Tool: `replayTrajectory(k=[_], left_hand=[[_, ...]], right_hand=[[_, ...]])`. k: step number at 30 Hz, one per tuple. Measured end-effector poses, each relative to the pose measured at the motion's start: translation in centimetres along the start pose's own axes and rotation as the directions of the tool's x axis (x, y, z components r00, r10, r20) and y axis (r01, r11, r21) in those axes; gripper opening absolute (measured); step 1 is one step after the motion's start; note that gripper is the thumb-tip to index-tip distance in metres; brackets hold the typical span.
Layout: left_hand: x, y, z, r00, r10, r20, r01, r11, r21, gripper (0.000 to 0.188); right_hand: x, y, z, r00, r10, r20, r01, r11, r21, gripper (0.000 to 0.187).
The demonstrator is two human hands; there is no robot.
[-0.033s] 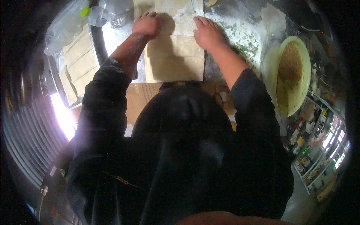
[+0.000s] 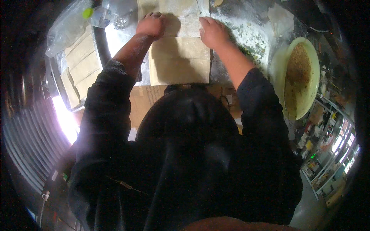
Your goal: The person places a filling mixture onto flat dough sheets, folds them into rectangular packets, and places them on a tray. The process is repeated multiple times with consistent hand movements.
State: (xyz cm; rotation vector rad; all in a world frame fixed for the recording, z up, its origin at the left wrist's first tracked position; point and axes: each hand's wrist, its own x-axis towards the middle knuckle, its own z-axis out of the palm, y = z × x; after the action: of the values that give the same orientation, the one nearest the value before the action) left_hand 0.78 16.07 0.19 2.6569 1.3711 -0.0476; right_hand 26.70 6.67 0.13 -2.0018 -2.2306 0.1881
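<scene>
Pale flat dough sheets (image 2: 179, 63) lie stacked at the near edge of the floured table, with my shadow across them. At the stack's upper left, my left hand (image 2: 151, 26) is closed on the edge of a dough sheet, knuckles up and fingers bent. Opposite it, my right hand (image 2: 212, 32) has its thumb and fingers on the right edge of the same dough sheet. The fingertips are partly hidden under both hands. Flour whitens the left forearm.
To the left stands a tray (image 2: 99, 42) of cut dough sheets partly under clear plastic (image 2: 63, 38), and a clear bottle (image 2: 101, 17) with a yellow-green cap. Chopped greens (image 2: 250, 48) lie scattered on the right. A pale green basin (image 2: 314, 77) holds brown crumbly filling.
</scene>
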Motion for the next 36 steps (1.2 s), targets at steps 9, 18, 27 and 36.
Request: replayTrajectory(k=[9, 18, 27, 36], left_hand=[[-0.9, -0.7, -1.0, 0.994, -0.105, -0.033, 0.104, 0.994, -0.032, 0.027], [-10.1, 4.3, -0.1, 0.977, 0.151, -0.15, -0.184, 0.954, -0.237, 0.061], [-13.6, 8.5, -0.1, 0.97, 0.214, -0.118, -0.242, 0.906, -0.348, 0.071], [-13.5, 7.3, 0.4, 0.978, 0.121, -0.168, -0.171, 0.928, -0.332, 0.071]], right_hand=[[1.3, 1.4, -0.3, 0.999, 0.05, -0.009, -0.049, 0.995, 0.089, 0.031], [6.7, 6.1, -3.0, 0.955, 0.281, 0.092, -0.286, 0.957, 0.045, 0.05], [13.1, 9.4, -2.1, 0.906, 0.27, 0.326, -0.268, 0.962, -0.052, 0.058], [7.8, 8.5, -10.4, 0.936, 0.329, -0.123, -0.276, 0.906, 0.322, 0.051]])
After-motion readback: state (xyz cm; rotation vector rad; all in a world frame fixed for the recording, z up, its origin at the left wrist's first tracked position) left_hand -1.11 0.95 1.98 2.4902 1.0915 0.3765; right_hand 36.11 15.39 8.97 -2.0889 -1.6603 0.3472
